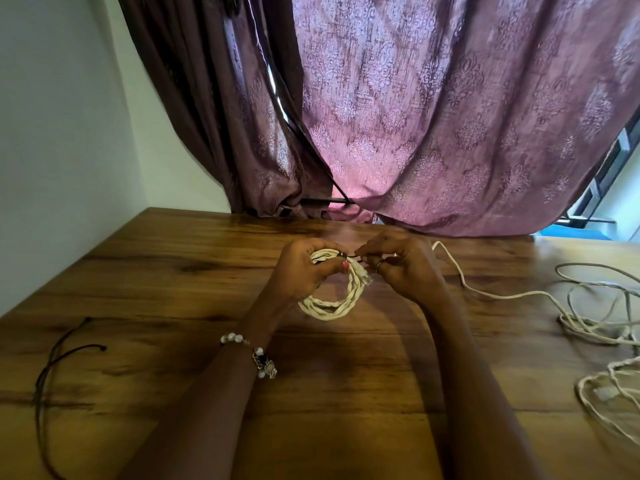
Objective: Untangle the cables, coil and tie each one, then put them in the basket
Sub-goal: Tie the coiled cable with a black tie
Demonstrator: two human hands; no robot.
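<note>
Head view, the only one: a coiled cream braided cable hangs upright between both hands above the wooden table, its loop plane roughly facing the camera, top of the loop at the fingers and the bottom arc drooping toward the wearer. Left hand grips the top-left of the coil, fingers curled over the strands and thumb pressed across the front. Right hand sits just beside it on the right, fingertips pinching a short dark tie that bridges the gap between the hands at the top of the coil; whether it is fully wrapped round the strands cannot be told. A clear plug end dangles just below the pinch. The tie's long axis runs left to right, across the strands it has to bind, and the right hand is the nearer to its free end, so the cinching looks like that hand's job, the left only steadying. Far right on the table, well apart from the hands, lies a loose tangle of pale cables, one white lead trailing from it back behind the right hand. Two thin dark ties lie on the table at far left. No basket in sight. Patterned curtain behind
</note>
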